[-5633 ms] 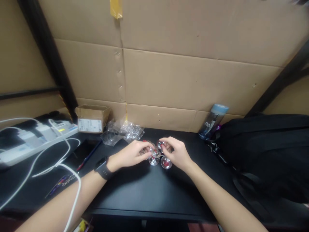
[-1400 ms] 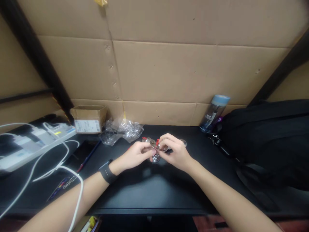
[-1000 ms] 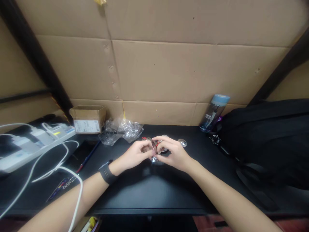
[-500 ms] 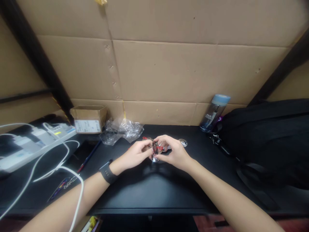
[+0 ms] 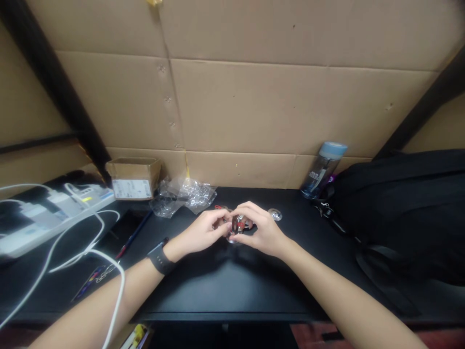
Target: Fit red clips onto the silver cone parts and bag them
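Head view: shiny disc [image 5: 235, 225] on edge between right hand [image 5: 262, 231] and left hand [image 5: 204, 232]

The right hand pinches the disc, thumb low and fingers curled over the top. The left hand's thumb and fingers bunch at its other side; whether they grip it, I cannot tell. Half a second ago the disc sat slightly farther left. A loose disc [image 5: 275, 214] lies right of the hands, whereas 5.6 seconds ago a disc lay just below them. Black desk top [image 5: 225, 286] stretches from the wrists to the front edge. A white cable [image 5: 120, 286] crosses the left forearm; the black backpack [image 5: 399, 218] bounds the right side.
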The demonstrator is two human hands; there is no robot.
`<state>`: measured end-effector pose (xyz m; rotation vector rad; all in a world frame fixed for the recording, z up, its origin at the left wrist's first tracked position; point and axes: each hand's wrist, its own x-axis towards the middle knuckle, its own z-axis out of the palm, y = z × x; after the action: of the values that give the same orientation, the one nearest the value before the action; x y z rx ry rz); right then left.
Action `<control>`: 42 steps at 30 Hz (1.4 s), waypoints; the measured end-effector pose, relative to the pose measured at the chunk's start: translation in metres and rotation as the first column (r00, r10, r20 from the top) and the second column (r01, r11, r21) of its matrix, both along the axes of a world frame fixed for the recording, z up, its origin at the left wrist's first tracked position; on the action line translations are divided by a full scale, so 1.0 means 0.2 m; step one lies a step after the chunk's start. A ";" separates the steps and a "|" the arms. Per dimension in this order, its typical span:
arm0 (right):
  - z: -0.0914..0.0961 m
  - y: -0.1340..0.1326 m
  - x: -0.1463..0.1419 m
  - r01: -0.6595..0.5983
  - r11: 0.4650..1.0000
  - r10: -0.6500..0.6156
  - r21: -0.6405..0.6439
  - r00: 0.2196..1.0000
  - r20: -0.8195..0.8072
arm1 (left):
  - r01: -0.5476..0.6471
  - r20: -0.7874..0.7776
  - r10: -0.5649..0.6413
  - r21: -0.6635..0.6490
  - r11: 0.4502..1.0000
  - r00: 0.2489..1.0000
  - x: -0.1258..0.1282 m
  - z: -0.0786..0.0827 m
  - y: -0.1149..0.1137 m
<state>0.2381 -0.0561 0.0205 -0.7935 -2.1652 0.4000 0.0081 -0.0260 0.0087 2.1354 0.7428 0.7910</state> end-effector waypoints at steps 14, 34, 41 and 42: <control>0.07 0.06 0.13 0.175 0.983 -0.174 0.064 0.985 -0.022 | -0.043 -0.330 0.219 0.466 0.884 0.918 -0.21 0.10 0.12; -0.03 0.37 0.69 0.522 0.826 -0.302 -0.213 0.729 0.614 | -0.163 -0.675 0.405 0.393 0.905 0.617 -0.35 0.09 0.21; -0.03 0.36 0.65 0.531 0.810 -0.295 -0.248 0.735 0.611 | -0.167 -0.670 0.431 0.422 0.891 0.605 -0.34 0.10 0.19; -0.03 0.36 0.65 0.531 0.810 -0.294 -0.251 0.736 0.610 | -0.171 -0.668 0.435 0.424 0.889 0.604 -0.34 0.10 0.19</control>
<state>0.3680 0.0151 0.0138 -1.8007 -2.3303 0.4292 -0.0598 0.0126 0.0284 2.6942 1.5464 0.1220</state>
